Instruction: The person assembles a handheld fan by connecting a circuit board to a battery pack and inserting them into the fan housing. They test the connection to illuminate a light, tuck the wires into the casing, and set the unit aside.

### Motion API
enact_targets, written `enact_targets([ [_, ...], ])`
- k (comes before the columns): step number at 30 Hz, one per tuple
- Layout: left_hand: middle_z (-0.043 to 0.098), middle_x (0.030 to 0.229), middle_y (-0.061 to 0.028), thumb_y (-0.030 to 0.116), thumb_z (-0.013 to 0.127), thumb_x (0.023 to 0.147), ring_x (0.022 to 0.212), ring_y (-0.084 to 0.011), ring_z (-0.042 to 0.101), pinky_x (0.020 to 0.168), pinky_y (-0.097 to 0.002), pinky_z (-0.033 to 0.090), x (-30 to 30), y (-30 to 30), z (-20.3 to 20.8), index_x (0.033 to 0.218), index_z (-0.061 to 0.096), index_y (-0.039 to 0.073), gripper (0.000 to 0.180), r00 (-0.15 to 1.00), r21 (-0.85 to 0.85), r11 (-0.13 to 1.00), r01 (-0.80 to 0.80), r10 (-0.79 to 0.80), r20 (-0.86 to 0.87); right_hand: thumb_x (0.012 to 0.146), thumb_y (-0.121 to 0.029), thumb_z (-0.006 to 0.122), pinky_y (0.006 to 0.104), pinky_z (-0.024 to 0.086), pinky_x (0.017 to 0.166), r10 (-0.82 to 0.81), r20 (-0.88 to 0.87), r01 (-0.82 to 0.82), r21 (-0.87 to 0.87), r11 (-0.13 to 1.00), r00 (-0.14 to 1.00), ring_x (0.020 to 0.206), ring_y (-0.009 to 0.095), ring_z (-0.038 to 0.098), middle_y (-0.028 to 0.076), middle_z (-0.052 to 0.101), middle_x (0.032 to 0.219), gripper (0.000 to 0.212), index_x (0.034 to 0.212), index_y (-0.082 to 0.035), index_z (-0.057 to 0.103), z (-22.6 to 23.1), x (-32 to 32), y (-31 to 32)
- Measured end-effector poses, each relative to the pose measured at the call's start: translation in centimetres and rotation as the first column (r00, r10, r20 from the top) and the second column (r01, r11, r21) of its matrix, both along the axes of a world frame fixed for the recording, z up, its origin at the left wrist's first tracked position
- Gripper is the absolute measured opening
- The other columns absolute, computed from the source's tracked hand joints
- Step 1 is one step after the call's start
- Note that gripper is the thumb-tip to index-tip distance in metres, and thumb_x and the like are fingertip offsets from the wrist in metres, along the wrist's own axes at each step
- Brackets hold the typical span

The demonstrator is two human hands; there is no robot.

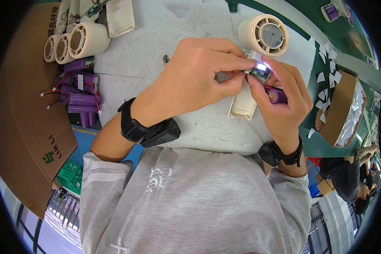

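Note:
A small green circuit board (258,72) with a bright white light on it is between my hands, just below a round cream fan head (244,31). My left hand (203,70) reaches in from the left, thumb and index finger pinched at the board's left edge. My right hand (290,89) is curled around the board's other side, with thumb and fingers on it. A purple cylindrical battery (277,96) with a red wire rests within the right hand's fingers. Under the hands lies an open cream handle shell (242,106); its upper part is hidden by the fingers.
White foam (186,131) covers the work surface. At the left are several purple batteries (84,99) with wires, more fan heads (86,40) and a cream cover (120,17). A large cardboard sheet (25,114) stands far left. To the right are white paper pieces (321,77), an open carton (340,108) and another person (347,175).

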State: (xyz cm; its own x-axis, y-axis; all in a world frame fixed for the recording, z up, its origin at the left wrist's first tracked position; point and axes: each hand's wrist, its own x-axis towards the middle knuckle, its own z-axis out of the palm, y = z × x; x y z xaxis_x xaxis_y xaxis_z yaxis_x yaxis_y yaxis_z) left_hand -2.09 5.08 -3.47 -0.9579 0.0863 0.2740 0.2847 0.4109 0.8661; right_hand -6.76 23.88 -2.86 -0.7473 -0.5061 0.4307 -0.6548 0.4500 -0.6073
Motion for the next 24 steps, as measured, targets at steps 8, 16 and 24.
enact_targets([
  [8,0.068,0.083,-0.0072,-0.002,0.068,0.071,0.069,-0.0147,0.064,0.058,-0.0228,0.050,0.1,0.3,-0.2,0.094,0.073,0.003,0.025,0.999,-0.002,1.000,-0.015,0.015,-0.029,0.063,-0.002,0.080,0.0222,0.047,0.051,0.012,0.021,-0.012,0.008,1.000,1.000,0.061,0.011,0.059,0.004,0.065,0.085,0.035,0.096,-0.006,0.073,0.3,0.0,0.1],
  [16,0.067,0.084,-0.0076,-0.004,0.067,0.072,0.070,-0.0146,0.064,0.060,-0.0234,0.052,0.0,0.1,-0.1,0.096,0.072,0.001,0.025,1.000,0.031,0.999,0.014,-0.015,0.015,0.065,0.001,0.077,0.0208,0.045,0.052,-0.009,0.103,0.007,0.027,1.000,0.995,0.061,0.010,0.057,0.005,0.065,0.087,0.032,0.096,-0.004,0.072,0.8,0.1,0.1],
  [24,0.064,0.097,-0.0073,-0.010,0.061,0.073,0.078,-0.0137,0.064,0.070,-0.0250,0.054,0.0,-0.1,0.0,0.109,0.065,0.001,0.037,0.951,0.235,0.970,0.064,-0.131,0.279,0.067,0.001,0.075,0.0233,0.045,0.049,-0.007,0.162,-0.004,0.070,0.998,0.987,0.059,0.013,0.059,0.006,0.064,0.085,0.024,0.090,-0.006,0.072,1.4,0.6,0.6],
])
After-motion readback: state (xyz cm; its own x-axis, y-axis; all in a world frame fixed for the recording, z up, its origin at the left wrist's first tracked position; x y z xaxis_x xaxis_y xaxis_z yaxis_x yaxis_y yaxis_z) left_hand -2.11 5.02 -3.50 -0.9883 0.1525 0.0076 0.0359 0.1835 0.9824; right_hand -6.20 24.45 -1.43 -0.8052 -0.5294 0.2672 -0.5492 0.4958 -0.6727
